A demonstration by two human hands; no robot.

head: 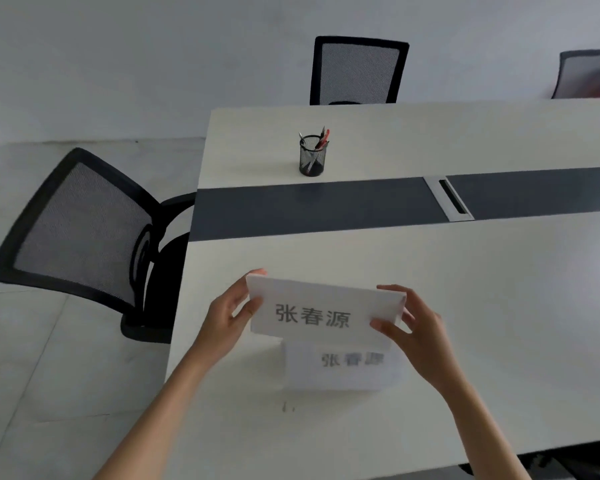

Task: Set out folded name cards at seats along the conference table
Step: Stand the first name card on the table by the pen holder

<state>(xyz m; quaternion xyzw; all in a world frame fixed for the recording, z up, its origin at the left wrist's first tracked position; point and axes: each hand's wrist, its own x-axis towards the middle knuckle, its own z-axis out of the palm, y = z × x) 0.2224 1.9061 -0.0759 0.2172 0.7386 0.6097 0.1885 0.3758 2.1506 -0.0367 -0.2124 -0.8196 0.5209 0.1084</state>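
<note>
A white folded name card [323,311] with three dark printed characters is held just above the white conference table [482,306], near its left end. My left hand [227,317] grips the card's left edge and my right hand [414,327] grips its right edge. A second white name card [340,370] with the same printed characters lies on the table directly below and nearer to me, partly hidden by the held card.
A black mesh pen holder [312,155] with pens stands on the far half of the table. A dark strip with a cable slot [451,199] runs along the middle. Black mesh chairs stand at the left end [84,226], the far side [357,71] and far right [589,74].
</note>
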